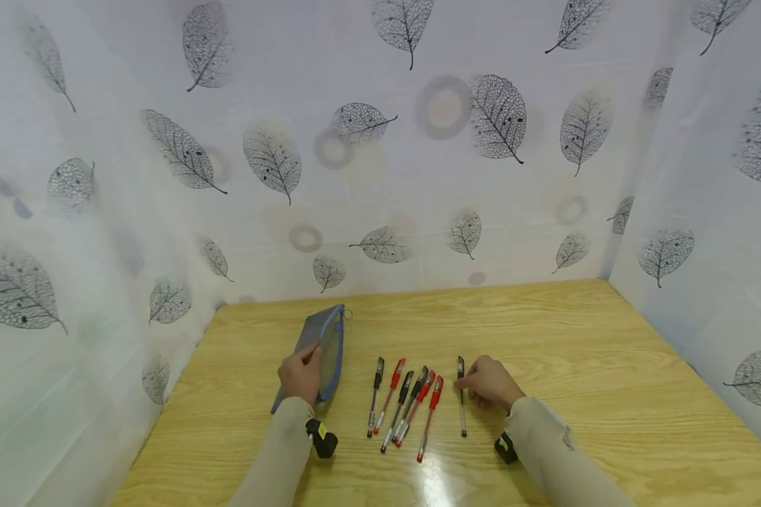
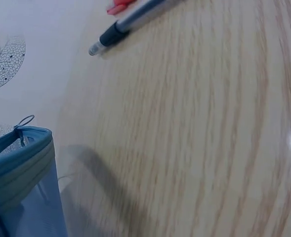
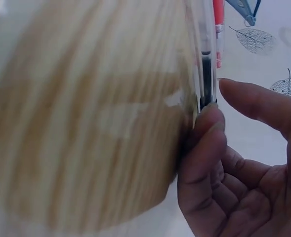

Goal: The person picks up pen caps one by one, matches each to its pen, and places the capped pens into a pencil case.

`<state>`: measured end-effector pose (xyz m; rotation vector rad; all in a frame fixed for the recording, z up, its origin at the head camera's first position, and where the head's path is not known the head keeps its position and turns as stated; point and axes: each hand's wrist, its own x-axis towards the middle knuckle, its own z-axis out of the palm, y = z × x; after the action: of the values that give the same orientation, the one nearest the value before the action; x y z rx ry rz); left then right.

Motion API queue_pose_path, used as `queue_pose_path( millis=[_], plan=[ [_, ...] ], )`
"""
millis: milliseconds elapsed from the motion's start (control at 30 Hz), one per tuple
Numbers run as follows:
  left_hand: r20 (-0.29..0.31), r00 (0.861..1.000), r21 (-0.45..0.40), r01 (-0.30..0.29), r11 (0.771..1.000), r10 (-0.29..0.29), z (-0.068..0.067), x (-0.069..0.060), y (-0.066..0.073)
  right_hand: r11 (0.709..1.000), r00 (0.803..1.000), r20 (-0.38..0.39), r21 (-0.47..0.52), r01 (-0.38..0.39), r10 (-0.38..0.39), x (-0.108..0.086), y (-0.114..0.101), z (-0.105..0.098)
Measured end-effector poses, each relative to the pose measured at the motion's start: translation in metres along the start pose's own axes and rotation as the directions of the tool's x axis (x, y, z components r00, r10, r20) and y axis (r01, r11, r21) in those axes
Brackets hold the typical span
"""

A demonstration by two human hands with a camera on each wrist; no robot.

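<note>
My left hand [image 1: 301, 374] grips the upper side of a blue-grey zip pouch [image 1: 333, 359], which stands tilted with its zip side facing right. In the left wrist view the pouch [image 2: 31, 197] shows its zip edge at the lower left; the hand is out of that view. My right hand [image 1: 491, 382] is at a black pen [image 1: 462, 415] lying apart from the others. In the right wrist view, bent fingers of that hand [image 3: 249, 168] touch the clear barrel of the pen [image 3: 207, 69], and the thumb stands a little off it.
Between the hands several black and red capped pens lie side by side, among them a red one [image 1: 432, 408] and a black one [image 1: 375, 394]. They rest on a wooden table [image 1: 545, 331]. Leaf-patterned white sheets [image 1: 418, 190] hang behind and at both sides.
</note>
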<state>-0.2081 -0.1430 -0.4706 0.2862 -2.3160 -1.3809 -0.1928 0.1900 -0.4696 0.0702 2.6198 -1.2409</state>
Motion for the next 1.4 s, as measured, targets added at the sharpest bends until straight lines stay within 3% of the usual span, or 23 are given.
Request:
queue_pose_path(
  millis=[133,300,467,800,933,1067,1167,1400],
  plan=[
    [-0.019,0.998,-0.014,0.055,0.998,-0.055,0.001,0.000,0.004,0.999,1.000,-0.010,-0.036,-0.004,0.004,0.004,0.000,0.001],
    [0.006,0.991,-0.037,0.131,0.991,-0.131,0.000,-0.001,0.008,0.998,1.000,-0.012,-0.061,-0.013,0.012,0.006,-0.001,0.001],
    [0.031,0.986,-0.068,0.163,0.984,-0.161,0.001,-0.001,0.005,0.998,1.000,-0.022,-0.056,-0.018,0.017,0.007,-0.002,0.001],
    [0.031,0.980,-0.122,0.196,0.973,-0.194,0.001,-0.004,0.006,0.992,1.000,-0.009,0.126,0.012,-0.011,0.012,0.008,-0.001],
    [0.035,0.980,-0.136,0.198,0.971,-0.195,0.000,-0.005,0.009,0.963,0.997,0.035,0.264,0.051,-0.063,0.012,0.012,-0.004],
    [0.030,0.981,-0.132,0.192,0.972,-0.190,0.000,-0.005,0.010,0.916,0.991,0.098,0.397,0.047,-0.094,0.012,0.016,-0.005],
    [0.017,0.984,-0.127,0.178,0.976,-0.177,0.000,-0.005,0.010,0.895,0.986,0.137,0.446,0.029,-0.100,0.012,0.016,-0.005],
    [0.012,0.984,-0.126,0.177,0.976,-0.177,0.000,-0.005,0.009,0.878,0.974,0.197,0.479,0.007,-0.115,0.009,0.014,-0.007]
  ],
)
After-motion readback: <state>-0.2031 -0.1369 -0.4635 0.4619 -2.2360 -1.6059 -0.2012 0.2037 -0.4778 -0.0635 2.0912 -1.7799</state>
